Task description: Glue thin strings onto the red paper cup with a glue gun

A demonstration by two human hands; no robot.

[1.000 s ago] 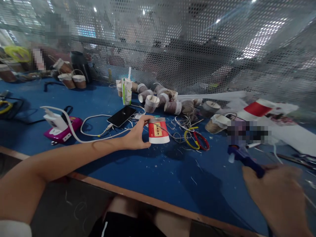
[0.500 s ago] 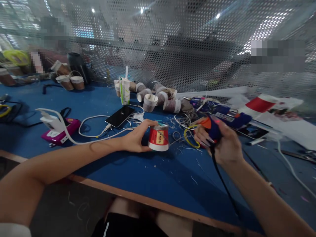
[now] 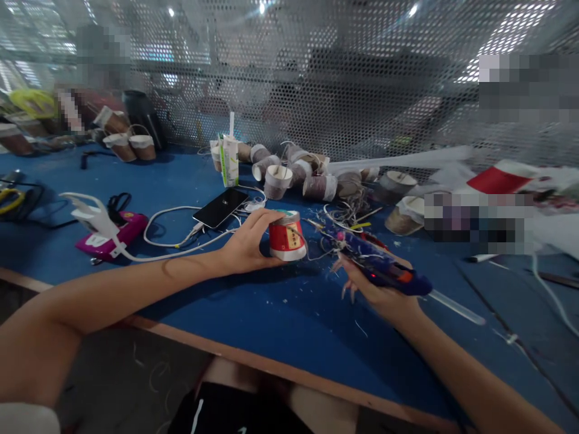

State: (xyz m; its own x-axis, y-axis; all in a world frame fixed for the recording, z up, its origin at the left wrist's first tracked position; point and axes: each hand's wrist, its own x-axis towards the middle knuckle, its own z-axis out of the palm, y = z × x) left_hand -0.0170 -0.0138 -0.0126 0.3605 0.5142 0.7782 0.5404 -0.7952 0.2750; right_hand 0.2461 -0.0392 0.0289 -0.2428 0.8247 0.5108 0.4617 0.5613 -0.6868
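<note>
My left hand (image 3: pixel 248 244) grips a red and white paper cup (image 3: pixel 286 240) from its left side. The cup is upside down and slightly tilted, with grey cord wound round its upper end. In my right hand (image 3: pixel 377 292) is a blue hot glue gun (image 3: pixel 368 259), its nozzle pointing left towards the cup but apart from it. A clear glue stick (image 3: pixel 456 306) juts from the gun's rear. Fingers partly hide behind the gun, so its trigger is not visible. A loose strand of cord trails from the cup to the right.
Behind the cup lie several cord-wrapped cups (image 3: pixel 277 182) and a drink carton (image 3: pixel 230 160). A phone (image 3: pixel 221 208) with a white cable lies left of them, near a purple power strip (image 3: pixel 113 235). Tangled grey cord (image 3: pixel 355 208) and scraps litter the blue table (image 3: pixel 253 313).
My right hand has lifted and turned the glue gun, so its nozzle now points left near the cup. My left hand has tilted the cup and raised it slightly.
</note>
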